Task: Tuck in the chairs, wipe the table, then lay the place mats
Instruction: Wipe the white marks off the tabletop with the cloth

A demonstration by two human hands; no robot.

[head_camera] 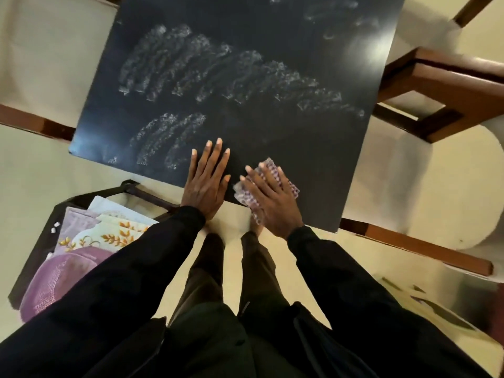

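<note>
Fingers (254, 177) of the right hand (272, 203) are lying straight and spread on the cloth (294, 190), pressing it flat at the near edge of the table (272, 126), with white smears (218, 69) stretching ahead and leftward, past the flat, empty left hand (206, 184).

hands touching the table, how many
2. The left hand lies flat at the near edge of the table; the right hand, just beside it, presses a checked cloth onto the top. None appears hidden.
</note>
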